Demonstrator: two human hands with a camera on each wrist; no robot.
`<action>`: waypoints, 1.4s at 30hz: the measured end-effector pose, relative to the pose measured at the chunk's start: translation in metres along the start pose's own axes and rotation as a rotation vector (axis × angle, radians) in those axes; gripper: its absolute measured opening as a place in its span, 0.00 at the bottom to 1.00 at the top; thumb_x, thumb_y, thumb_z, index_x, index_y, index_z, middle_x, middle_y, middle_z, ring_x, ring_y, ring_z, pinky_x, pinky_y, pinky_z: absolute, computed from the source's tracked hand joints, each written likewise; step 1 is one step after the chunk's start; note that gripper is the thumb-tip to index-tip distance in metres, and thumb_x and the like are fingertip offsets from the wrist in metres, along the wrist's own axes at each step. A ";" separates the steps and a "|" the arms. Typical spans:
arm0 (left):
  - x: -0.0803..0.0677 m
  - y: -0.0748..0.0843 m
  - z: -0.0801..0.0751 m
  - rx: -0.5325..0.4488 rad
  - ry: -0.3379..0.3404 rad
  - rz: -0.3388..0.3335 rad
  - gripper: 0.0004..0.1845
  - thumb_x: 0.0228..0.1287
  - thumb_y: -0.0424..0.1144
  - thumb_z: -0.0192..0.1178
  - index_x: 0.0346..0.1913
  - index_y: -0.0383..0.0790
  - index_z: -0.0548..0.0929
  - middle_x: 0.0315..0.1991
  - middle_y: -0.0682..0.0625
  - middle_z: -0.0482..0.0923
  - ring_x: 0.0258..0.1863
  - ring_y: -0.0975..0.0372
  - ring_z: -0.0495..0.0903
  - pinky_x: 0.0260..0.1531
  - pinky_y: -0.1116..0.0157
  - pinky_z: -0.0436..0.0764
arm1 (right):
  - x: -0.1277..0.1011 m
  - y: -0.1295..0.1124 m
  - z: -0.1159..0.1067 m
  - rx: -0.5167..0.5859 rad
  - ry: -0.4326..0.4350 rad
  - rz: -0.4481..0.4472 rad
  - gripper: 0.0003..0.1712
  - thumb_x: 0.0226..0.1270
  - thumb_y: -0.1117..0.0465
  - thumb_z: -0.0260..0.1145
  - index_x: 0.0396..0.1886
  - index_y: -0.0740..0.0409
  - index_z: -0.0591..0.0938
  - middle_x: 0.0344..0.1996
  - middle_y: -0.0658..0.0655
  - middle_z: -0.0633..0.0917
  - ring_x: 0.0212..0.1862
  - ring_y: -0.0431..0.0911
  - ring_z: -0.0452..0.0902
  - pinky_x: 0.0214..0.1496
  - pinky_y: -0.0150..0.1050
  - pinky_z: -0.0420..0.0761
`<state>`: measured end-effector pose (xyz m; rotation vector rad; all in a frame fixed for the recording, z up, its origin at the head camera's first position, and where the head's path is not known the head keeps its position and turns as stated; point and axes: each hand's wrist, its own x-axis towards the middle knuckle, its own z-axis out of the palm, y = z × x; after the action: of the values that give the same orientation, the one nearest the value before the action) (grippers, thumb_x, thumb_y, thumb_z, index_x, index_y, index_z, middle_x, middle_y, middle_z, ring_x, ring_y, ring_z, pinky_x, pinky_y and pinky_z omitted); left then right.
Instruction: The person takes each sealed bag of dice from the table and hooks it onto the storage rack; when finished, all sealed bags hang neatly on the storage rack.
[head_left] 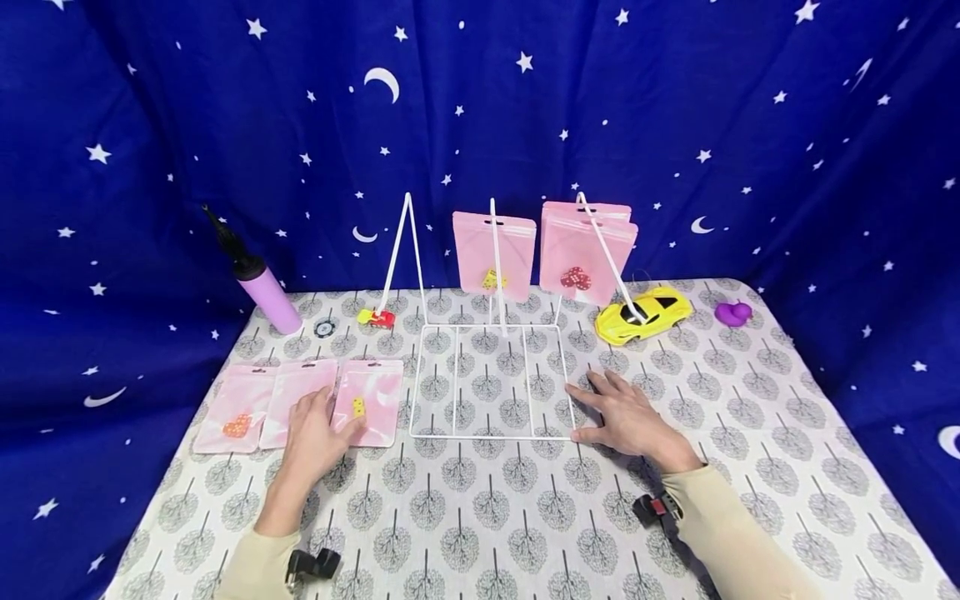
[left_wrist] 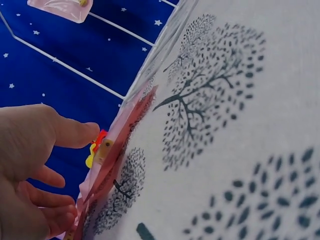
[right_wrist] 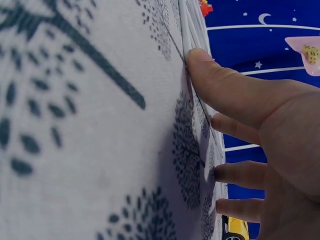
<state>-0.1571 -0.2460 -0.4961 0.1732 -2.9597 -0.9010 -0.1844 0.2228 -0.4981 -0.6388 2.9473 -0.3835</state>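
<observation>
Three pink zip pouches lie side by side on the table: a left pouch with orange dice, a middle pouch, and a right pouch with yellow dice. My left hand is over the middle and right pouches, thumb apart from the loosely bent fingers; it partly hides the middle one. A white wire rack stands at the centre. From its middle arm hangs a pink pouch with yellow dice; on its right arm hang pink pouches with red dice. My right hand spreads its fingers at the rack's front right corner.
Behind the flat pouches are a purple hand pump, a small round disc and a red-and-yellow toy. A yellow toy car and a purple rubber duck sit at the back right. A starry blue curtain hangs behind.
</observation>
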 end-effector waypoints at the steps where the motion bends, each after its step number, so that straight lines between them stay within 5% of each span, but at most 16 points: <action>1: 0.000 0.001 0.000 0.005 0.004 -0.006 0.47 0.57 0.49 0.68 0.71 0.24 0.58 0.67 0.26 0.59 0.66 0.37 0.58 0.67 0.39 0.59 | 0.000 0.000 0.000 0.000 -0.001 -0.001 0.45 0.54 0.38 0.71 0.71 0.47 0.70 0.72 0.71 0.61 0.72 0.73 0.51 0.65 0.77 0.54; 32: 0.010 0.002 0.001 0.071 -0.112 0.018 0.42 0.59 0.46 0.66 0.66 0.18 0.62 0.58 0.23 0.67 0.58 0.33 0.69 0.62 0.39 0.68 | 0.000 0.002 0.001 0.007 0.003 -0.004 0.45 0.54 0.38 0.71 0.71 0.47 0.70 0.72 0.72 0.61 0.72 0.73 0.51 0.65 0.77 0.54; 38: 0.013 0.002 0.003 0.068 -0.097 0.046 0.38 0.57 0.43 0.68 0.63 0.19 0.67 0.47 0.27 0.76 0.48 0.36 0.76 0.51 0.39 0.75 | -0.001 0.002 0.001 0.011 0.002 0.003 0.45 0.54 0.38 0.71 0.71 0.46 0.69 0.72 0.71 0.61 0.72 0.73 0.50 0.65 0.77 0.54; 42: 0.012 0.002 0.004 0.056 -0.088 0.018 0.39 0.56 0.43 0.69 0.64 0.22 0.66 0.48 0.27 0.78 0.50 0.35 0.76 0.54 0.39 0.75 | -0.001 0.002 0.002 0.016 0.004 0.002 0.45 0.54 0.38 0.71 0.71 0.46 0.69 0.72 0.71 0.61 0.72 0.73 0.50 0.65 0.77 0.53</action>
<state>-0.1698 -0.2437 -0.4984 0.1109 -3.0638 -0.8454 -0.1845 0.2244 -0.5003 -0.6332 2.9455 -0.4084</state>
